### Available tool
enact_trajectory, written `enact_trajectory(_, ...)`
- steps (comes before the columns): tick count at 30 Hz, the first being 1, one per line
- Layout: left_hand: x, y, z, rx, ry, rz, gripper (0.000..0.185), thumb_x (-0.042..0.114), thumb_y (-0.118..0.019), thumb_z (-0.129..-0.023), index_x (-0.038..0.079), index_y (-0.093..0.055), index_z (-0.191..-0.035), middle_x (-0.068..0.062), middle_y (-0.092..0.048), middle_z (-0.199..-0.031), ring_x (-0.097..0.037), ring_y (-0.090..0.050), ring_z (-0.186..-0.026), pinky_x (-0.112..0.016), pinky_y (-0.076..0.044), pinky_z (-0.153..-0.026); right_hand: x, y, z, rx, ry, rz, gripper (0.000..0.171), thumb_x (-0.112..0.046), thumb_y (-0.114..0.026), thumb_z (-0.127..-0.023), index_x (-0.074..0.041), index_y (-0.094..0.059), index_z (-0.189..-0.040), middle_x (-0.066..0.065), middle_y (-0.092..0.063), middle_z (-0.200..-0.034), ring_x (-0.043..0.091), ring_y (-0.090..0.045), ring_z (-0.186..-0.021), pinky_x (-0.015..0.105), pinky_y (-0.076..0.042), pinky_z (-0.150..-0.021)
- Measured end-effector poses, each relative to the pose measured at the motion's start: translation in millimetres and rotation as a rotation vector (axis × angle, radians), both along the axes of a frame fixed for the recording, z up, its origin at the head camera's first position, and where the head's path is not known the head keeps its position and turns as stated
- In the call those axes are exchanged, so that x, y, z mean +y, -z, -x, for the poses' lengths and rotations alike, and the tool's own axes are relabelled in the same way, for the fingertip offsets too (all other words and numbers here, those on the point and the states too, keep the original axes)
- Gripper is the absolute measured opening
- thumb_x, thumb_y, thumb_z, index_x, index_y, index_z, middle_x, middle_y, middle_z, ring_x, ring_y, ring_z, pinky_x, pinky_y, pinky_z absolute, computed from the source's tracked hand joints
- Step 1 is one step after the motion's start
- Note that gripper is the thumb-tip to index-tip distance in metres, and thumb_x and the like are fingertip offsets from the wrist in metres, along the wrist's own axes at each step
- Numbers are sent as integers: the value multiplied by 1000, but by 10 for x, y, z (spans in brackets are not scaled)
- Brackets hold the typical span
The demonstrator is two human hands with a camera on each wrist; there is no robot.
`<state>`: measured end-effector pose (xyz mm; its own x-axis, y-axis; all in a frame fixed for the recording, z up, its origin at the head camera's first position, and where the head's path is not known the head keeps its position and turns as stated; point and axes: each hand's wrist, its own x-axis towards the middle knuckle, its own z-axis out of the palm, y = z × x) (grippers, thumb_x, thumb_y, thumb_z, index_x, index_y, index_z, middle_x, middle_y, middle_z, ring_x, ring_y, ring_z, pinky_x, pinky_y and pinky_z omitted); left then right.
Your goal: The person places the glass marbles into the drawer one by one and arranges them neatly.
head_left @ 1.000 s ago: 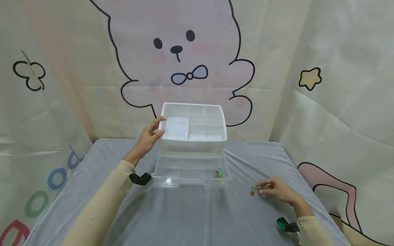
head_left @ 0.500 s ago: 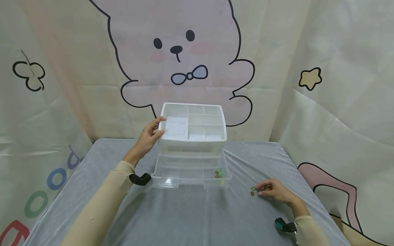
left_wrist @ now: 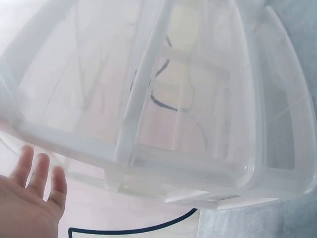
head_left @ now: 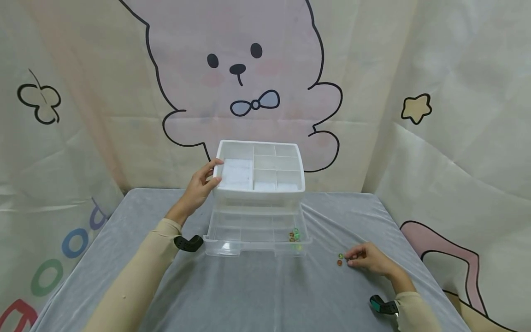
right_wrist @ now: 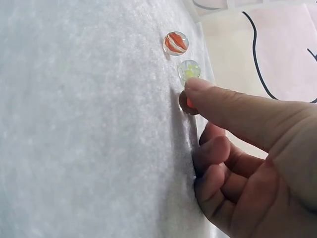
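A plastic organizer box stands mid-table, its white compartment top (head_left: pixel 236 173) above a clear drawer (head_left: pixel 257 250) that juts forward. My left hand (head_left: pixel 195 190) grips the top's left edge, thumb in front; the left wrist view shows several of its fingers (left_wrist: pixel 37 178) by the clear side wall. Inside the drawer's right end lie several marbles (head_left: pixel 292 237), orange-brown and green. On the cloth to the right, my right hand (head_left: pixel 373 259) pinches a dark orange marble (right_wrist: pixel 185 104), partly hidden behind the thumb. Beside it rest a clear yellow-green marble (right_wrist: pixel 189 70) and an orange-and-white striped marble (right_wrist: pixel 176 43).
A grey cloth (head_left: pixel 249 295) with some creases covers the table. Behind it hangs a pale curtain (head_left: pixel 373 69) with a cartoon bear, and similar curtains flank both sides. Black bands (head_left: pixel 188 243) are worn on both wrists.
My right thumb and fingers have come together round the third marble, which showed between them a second ago. The left hand, the box and the other two loose marbles have stayed in place.
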<state>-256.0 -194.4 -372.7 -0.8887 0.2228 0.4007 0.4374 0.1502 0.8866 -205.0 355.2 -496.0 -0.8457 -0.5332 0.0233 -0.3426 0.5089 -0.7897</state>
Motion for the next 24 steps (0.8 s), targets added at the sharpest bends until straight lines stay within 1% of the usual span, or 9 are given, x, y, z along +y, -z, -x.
enact_trajectory(3,-2,9,6,0,0,-3,49,10,-49,-104,4,-38,-151,-16,-30,-163,-40,-44,-135,-18,-46,-88,1,-3,-5,-6,9,-1,17,-2,-75,-86,12,-73,-96,-14,-60,-79,-6,-51,-70,18,-45,-60)
enact_trajectory(6,-1,14,9,-6,2,-10,49,10,-49,-104,4,-37,-151,-17,-30,-162,-39,-45,-134,-18,-47,-87,6,-35,-17,-7,21,-8,18,-3,-74,-88,11,-73,-98,-14,-59,-80,-6,-50,-71,18,-44,-60)
enact_trajectory(12,7,16,14,-12,3,-21,49,10,-49,-104,4,-37,-151,-18,-32,-161,-37,-46,-130,-19,-48,-86,3,-140,-33,-3,91,-42,18,-8,-73,-90,6,-75,-102,-6,-62,-82,-3,-51,-72,20,-45,-62)
enact_trajectory(15,12,13,13,-9,1,-21,48,10,-49,-104,5,-38,-151,-18,-33,-160,-36,-46,-129,-19,-48,-86,-25,-184,-24,3,111,-55,20,-10,-73,-92,5,-75,-104,-3,-64,-83,-3,-52,-72,20,-47,-62)
enact_trajectory(19,2,17,9,-2,-5,-12,48,10,-49,-104,6,-39,-151,-17,-33,-160,-36,-46,-130,-19,-48,-86,-81,-248,-15,25,117,-42,22,-10,-71,-93,7,-74,-106,-2,-66,-84,-3,-52,-73,20,-47,-63)
enact_trajectory(24,-5,20,13,-5,-6,-4,49,11,-49,-104,6,-38,-151,-18,-34,-160,-36,-47,-129,-19,-48,-85,-158,-312,-18,75,109,-15,22,-8,-70,-94,10,-73,-105,-2,-67,-82,-2,-53,-71,22,-47,-61)
